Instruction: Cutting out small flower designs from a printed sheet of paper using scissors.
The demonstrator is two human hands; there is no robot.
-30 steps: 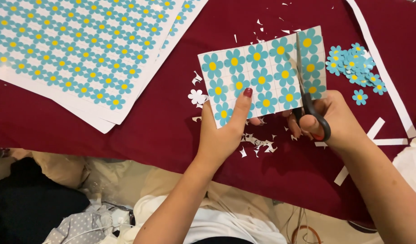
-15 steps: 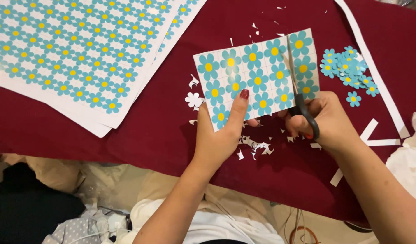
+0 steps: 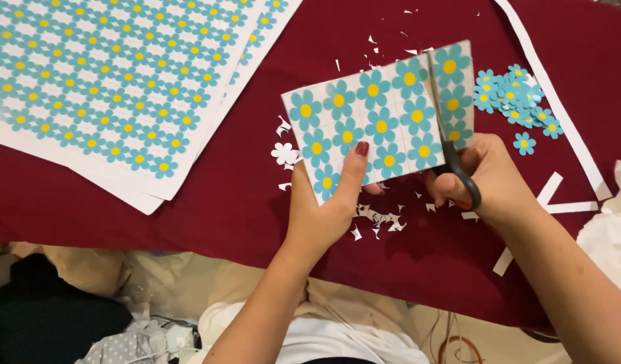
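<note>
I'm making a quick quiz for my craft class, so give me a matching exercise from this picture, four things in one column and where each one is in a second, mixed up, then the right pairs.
Things:
1. scissors
2. flower sheet
3. cut-out flowers
4. uncut flower sheets

Places:
A. stacked at the upper left on the red cloth
B. piled at the upper right
C. in the right hand, blades in the paper
D. pinched in the left hand

Pairs: 1-C, 2-D, 3-B, 4-A
</note>
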